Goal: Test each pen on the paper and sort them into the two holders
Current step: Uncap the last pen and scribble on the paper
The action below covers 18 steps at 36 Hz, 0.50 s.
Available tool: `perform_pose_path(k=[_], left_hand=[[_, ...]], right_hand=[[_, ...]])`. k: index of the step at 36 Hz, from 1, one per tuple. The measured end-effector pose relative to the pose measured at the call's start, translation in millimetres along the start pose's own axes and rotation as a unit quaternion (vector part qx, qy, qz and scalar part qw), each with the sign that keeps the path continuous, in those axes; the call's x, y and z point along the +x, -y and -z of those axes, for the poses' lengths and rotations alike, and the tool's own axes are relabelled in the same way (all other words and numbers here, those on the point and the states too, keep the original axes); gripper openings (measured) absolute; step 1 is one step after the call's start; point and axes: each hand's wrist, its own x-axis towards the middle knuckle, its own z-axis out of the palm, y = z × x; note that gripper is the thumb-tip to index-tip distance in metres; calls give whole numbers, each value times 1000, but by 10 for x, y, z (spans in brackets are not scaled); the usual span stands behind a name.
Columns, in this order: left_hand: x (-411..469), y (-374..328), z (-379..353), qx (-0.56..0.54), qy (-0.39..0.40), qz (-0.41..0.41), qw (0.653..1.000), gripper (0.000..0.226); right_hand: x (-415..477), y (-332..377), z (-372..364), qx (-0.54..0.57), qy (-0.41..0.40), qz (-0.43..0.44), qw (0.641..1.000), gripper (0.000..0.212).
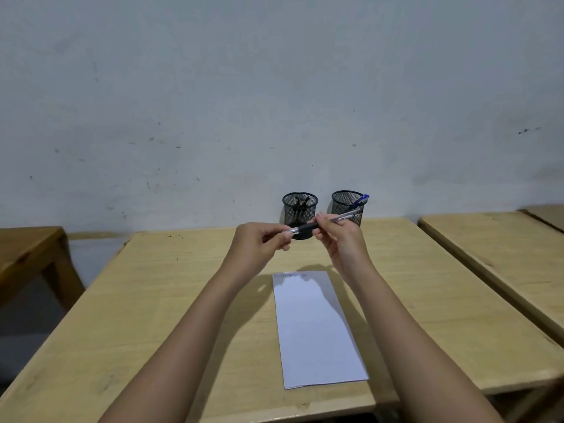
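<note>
Both hands are raised above the pale wooden desk point(171, 288), holding one clear-barrelled pen with a black grip point(317, 225) between them, roughly level and slanting up toward 2 o'clock. The left hand point(259, 245) has its fingers point(283, 236) pinched on the end at 9 o'clock, where a clear cap or tip section sits; the right hand point(338, 239) has its fingers closed around the black grip, with the rest of the barrel running out past them toward the holders. My guess is that the cap is coming off or going back on; a single view cannot settle which.

The narrow white sheet of paper point(317, 331) lies flat on the desk at 6 o'clock from the hands, with a short line of faint blue marks along its far edge. At 12 o'clock, against the wall, stand two black wire-mesh holders near each other: the left holder point(300, 209) carries several dark pens, the right holder point(348, 206) one blue-capped pen point(361, 199).

The risks from here look modest. A cap pulled sharply could slip from the left fingers and roll off the desk. The sheet is loose, so a hard test stroke could drag it. The holders are light mesh and close together, so a pen dropped in at a slant could tip one or land in the wrong one, spoiling the sort.
</note>
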Motion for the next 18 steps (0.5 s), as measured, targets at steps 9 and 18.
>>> perform_pose_path(k=[9, 18], left_hand=[[13, 566, 783, -3, -97, 81, 992, 21], [-68, 872, 64, 108, -18, 100, 989, 11]], right_hand=[[94, 277, 671, 95, -125, 1, 988, 11], [-10, -164, 539, -8, -103, -54, 993, 3]])
